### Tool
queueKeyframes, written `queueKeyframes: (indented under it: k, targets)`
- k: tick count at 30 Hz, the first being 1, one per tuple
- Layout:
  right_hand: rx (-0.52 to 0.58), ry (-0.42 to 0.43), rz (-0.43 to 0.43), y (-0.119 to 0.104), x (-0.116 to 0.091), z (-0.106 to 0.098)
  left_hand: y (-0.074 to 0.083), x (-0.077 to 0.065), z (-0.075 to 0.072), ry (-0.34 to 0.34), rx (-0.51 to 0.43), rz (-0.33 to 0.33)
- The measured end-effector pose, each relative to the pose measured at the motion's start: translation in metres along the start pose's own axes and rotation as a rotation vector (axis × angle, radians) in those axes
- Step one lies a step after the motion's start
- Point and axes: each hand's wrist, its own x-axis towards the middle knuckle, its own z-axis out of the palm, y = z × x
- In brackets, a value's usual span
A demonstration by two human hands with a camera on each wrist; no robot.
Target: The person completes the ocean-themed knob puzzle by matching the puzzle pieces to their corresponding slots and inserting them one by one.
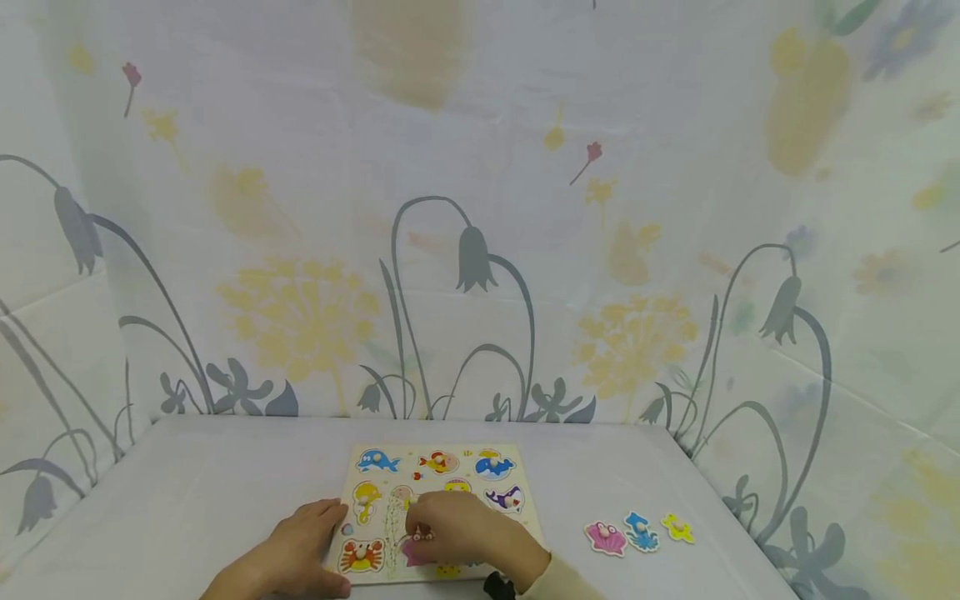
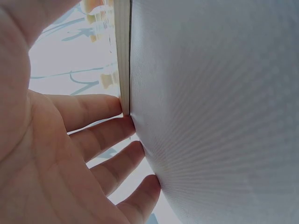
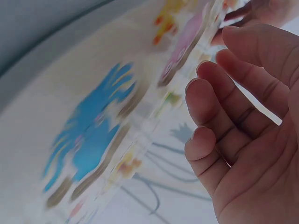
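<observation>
The left hand (image 1: pixel 288 550) rests against the left side of the board (image 1: pixel 467 467), fingers extended, some fingertips on the bench (image 1: pixel 187 475). The board lies flat mid-bench, well apart from the bench's left and right edges, with the crab (image 1: pixel 362 555) in its near left corner. Over the board's near half, the right hand (image 1: pixel 457 529) has loosely bent fingers beside a pink piece (image 1: pixel 414 552). Toward the bench's right edge lie a shell (image 1: pixel 604 538), an octopus (image 1: pixel 642 532) and a yellow piece (image 1: pixel 678 528).

Head view forward, above board (image 1: pixel 390 482)
</observation>
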Motion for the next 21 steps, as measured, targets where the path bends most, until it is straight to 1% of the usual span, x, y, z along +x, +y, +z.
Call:
queueKeyframes:
  k: [4, 8, 11, 17, 21]
  targets:
    - [-0.011, 0.017, 0.035, 0.012, -0.015, -0.001, 0.001, 0.001, 0.000, -0.006, 0.001, -0.018]
    - [-0.036, 0.058, 0.033, 0.024, -0.032, -0.005, 0.002, 0.002, 0.000, -0.021, -0.004, -0.057]
    - [-0.036, 0.085, 0.049, 0.032, -0.044, -0.008, 0.002, 0.003, 0.001, -0.028, -0.004, -0.075]
    - [-0.002, 0.098, 0.118, 0.051, -0.064, -0.011, 0.000, 0.004, 0.002, -0.018, -0.003, -0.060]
    - [0.045, 0.100, 0.186, 0.061, -0.079, -0.015, 0.000, 0.003, 0.002, -0.014, -0.008, -0.049]
